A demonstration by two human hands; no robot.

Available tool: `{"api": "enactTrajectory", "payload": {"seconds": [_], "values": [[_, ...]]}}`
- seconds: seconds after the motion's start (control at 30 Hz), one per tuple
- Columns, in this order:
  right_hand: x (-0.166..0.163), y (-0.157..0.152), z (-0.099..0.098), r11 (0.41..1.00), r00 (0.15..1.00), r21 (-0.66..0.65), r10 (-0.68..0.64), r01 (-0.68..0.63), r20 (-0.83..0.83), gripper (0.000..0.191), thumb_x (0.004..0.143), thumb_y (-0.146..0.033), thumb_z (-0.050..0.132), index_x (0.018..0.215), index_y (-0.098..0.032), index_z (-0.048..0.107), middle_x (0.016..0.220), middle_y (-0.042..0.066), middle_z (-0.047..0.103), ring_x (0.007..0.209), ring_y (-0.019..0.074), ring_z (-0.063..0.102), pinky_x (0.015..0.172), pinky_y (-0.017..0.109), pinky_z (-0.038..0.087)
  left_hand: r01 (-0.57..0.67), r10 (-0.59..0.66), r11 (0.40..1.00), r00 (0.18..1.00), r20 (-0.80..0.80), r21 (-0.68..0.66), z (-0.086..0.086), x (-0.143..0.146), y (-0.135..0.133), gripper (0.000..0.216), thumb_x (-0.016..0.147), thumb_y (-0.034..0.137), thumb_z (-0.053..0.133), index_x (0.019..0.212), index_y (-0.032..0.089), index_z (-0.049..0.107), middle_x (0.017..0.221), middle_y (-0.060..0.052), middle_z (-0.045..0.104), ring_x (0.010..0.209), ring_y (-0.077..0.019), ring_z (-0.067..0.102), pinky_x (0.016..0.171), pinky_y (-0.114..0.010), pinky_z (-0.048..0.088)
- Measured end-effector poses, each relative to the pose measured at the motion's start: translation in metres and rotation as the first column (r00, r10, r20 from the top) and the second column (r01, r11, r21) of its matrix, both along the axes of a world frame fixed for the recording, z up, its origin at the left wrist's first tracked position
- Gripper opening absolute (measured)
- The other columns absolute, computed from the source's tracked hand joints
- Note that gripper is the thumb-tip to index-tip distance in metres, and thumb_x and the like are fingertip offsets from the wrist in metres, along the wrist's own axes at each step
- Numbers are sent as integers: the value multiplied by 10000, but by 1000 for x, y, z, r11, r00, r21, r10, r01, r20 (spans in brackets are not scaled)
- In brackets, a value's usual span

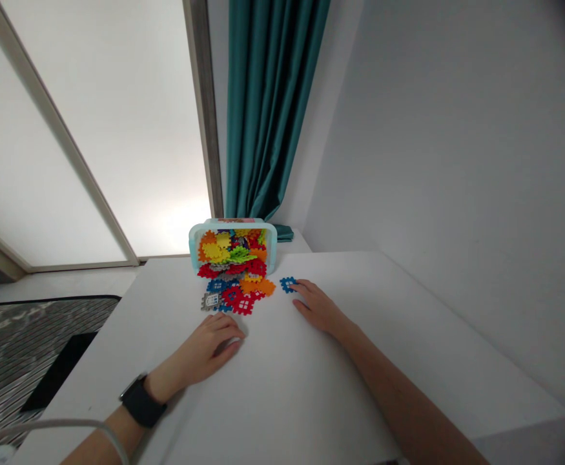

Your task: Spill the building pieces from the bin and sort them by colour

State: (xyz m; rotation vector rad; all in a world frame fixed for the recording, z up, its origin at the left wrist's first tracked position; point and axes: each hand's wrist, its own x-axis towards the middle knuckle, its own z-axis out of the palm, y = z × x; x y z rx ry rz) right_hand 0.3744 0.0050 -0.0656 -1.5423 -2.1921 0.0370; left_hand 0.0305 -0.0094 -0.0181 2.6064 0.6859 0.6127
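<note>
My right hand (318,306) reaches over the white table, its fingertips resting on the near right edge of a blue window-pattern puzzle-edged tile (288,284) that lies flat. The thumb is held apart from the fingers. My left hand (213,347) lies palm down, loosely bent, with nothing visible in it; its fingers touch or nearly touch the near side of a loose pile of tiles. In that pile are a grey tile (211,301), a red window tile (243,305) and an orange tile (265,287). Behind the pile, a pale blue plastic tub (272,248) lies tipped on its side with its mouth towards me, full of colourful tiles.
The white table (282,400) meets a grey wall at the right. A teal curtain (267,110) hangs behind the tub, beside bright frosted panels (112,129). A pale cable (59,423) curves across the lower left, near the black watch (143,402) on my left wrist.
</note>
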Motion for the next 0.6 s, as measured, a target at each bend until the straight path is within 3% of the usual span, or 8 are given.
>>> {"api": "enactTrajectory", "payload": {"seconds": [0.27,0.47,0.6], "values": [[-12,-4,16,996,998,67,-65,64,20,408,970,-266,466,1369,-224,542,1407,138,564,1303,289,519,1097,507,432,33,-33,999,999,17,7,5,-2,-1,242,1020,284,464,1049,213,693,995,-82,700,967,-211,628,886,-340,506],[-70,-6,35,980,978,18,195,-197,77,303,950,-202,509,1230,-215,625,1258,110,652,1203,276,559,1047,473,439,13,-13,1000,1000,15,-6,7,-7,2,228,1012,261,466,1071,200,678,1044,-84,710,996,-211,632,909,-351,502],[-108,1,42,974,967,5,225,-228,115,228,934,-194,559,1137,-217,658,1119,102,680,1105,280,579,984,462,453,30,-30,1000,999,17,6,7,-7,2,223,1009,265,469,1051,200,677,1034,-78,718,972,-206,638,916,-364,499]]}}
